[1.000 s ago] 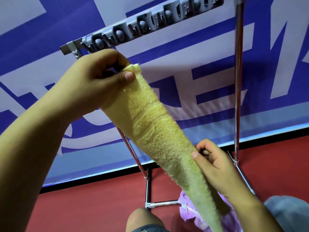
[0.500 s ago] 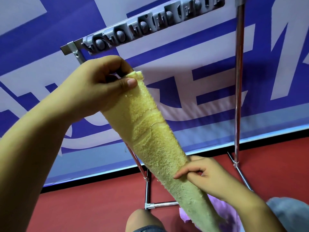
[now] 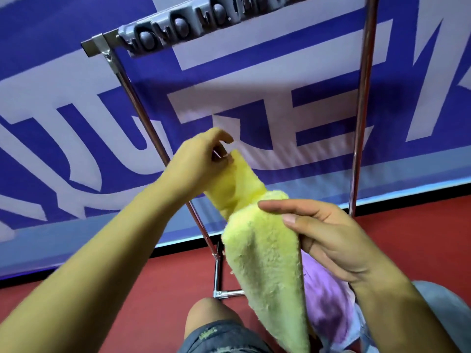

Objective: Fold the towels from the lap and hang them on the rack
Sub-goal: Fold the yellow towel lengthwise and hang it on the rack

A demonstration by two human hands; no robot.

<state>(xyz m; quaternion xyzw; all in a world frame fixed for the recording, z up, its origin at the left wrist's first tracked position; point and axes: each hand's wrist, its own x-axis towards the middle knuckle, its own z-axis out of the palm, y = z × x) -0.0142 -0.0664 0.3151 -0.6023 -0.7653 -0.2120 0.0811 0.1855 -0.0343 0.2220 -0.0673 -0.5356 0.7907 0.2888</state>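
A fluffy yellow towel [image 3: 265, 256] hangs in front of me, bent over near its upper end. My left hand [image 3: 201, 164] pinches the towel's top corner below the rack. My right hand [image 3: 323, 238] grips the towel's right edge at the bend, thumb on the near side and fingers stretched across the top. A purple towel [image 3: 323, 301] lies on my lap behind the yellow one. The metal rack [image 3: 363, 103] stands ahead, its grey top bar [image 3: 193, 24] at the upper edge of view.
A blue and white banner [image 3: 254, 98] covers the wall behind the rack. The floor [image 3: 142, 296] is red. My bare knee [image 3: 211, 317] and denim shorts [image 3: 224, 337] show at the bottom, between the rack's lower legs [image 3: 219, 276].
My left hand has come down from near the top bar with the towel's corner. My right hand has risen along the towel, which now bends over between the hands.
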